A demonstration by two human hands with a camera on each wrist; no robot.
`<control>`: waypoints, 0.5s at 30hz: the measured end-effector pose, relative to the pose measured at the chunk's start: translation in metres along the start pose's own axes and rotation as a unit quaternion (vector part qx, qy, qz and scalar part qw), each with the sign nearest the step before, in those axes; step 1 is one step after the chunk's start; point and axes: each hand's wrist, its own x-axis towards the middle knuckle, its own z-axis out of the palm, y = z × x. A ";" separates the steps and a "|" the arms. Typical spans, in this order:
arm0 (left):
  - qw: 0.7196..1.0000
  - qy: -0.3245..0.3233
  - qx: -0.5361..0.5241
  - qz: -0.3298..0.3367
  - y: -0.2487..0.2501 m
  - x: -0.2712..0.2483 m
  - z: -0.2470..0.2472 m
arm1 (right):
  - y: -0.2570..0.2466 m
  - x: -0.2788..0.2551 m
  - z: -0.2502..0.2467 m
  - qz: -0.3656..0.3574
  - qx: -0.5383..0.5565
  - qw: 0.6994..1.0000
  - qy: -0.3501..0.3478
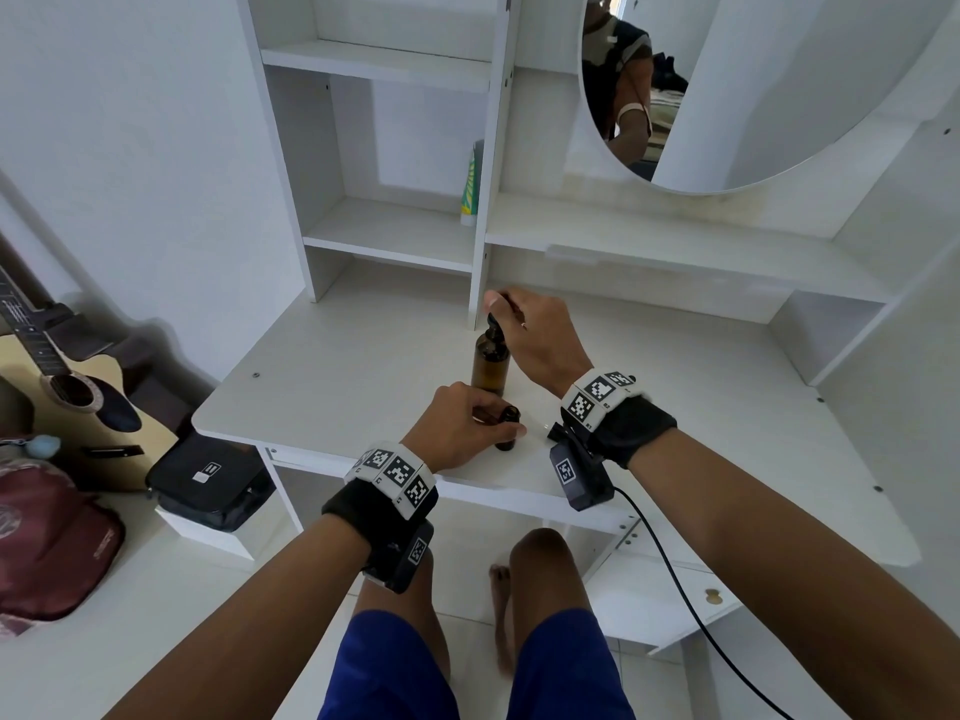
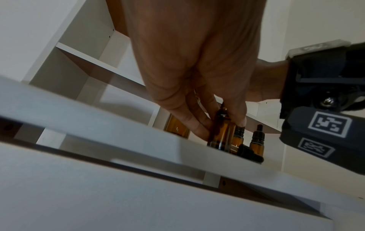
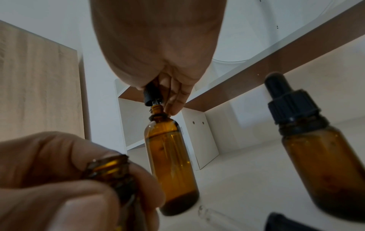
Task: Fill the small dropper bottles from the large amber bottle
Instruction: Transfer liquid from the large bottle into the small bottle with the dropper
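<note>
The large bottle (image 1: 489, 367) is stood upright on the desk top (image 1: 332, 376), directly beneath the dropper cap (image 3: 151, 95) pinched in the right hand (image 1: 537, 337); the cap is held just above the bottle's open neck. Nearer the desk's front edge, just before the large bottle, an uncapped small bottle (image 1: 507, 427) is gripped upright by the left hand (image 1: 460, 431). To the right of that grip, a capped dropper bottle (image 3: 316, 145) is stood on the desk, with a loose dropper cap (image 2: 250, 154) laid on its side before it. A shelf unit (image 1: 395, 236) is set behind both grips.
</note>
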 end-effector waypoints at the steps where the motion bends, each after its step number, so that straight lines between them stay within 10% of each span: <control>1: 1.000 0.000 -0.001 0.000 0.000 0.000 0.000 | 0.000 0.000 0.000 0.004 0.001 1.000 -0.001; 15: 1.000 0.000 0.003 -0.002 -0.002 0.001 0.001 | 0.000 0.001 0.000 -0.015 -0.011 1.000 0.002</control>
